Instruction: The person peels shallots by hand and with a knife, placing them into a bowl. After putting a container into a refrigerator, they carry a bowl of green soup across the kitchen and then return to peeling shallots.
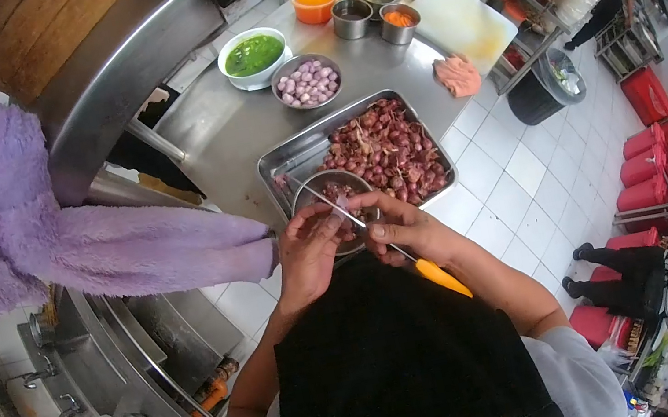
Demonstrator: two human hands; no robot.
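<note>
Steel counter [222, 130], kitchen prep line: you stand at its near edge, a shaggy purple towel [90, 242] draped over the rail to your left. A rectangular steel tray [298, 154] sits toward the near right corner, heaped with red, papery-skinned shallots [386, 150]. Farther back are a white bowl [256, 79] of green sauce and a steel bowl [275, 85] of pale, peeled bulbs. A smaller round steel bowl [300, 192] rests on the tray's near end, just beyond your hands.

Your left hand [306, 253] is curled, its fingertips pinching a single shallot [346, 213] above that small bowl; most of the bulb is hidden by your fingers. Your right hand [409, 226] is wrapped tightly around a slim knife [443, 277], its orange handle jutting behind the palm and its thin blade angled out over the bowl.

The bulb looks light, firm and rounded. Its dry skin is likely brittle, and the flesh beneath it slick. It is probably best held across its middle, with the thumb clear of the edge.
</note>
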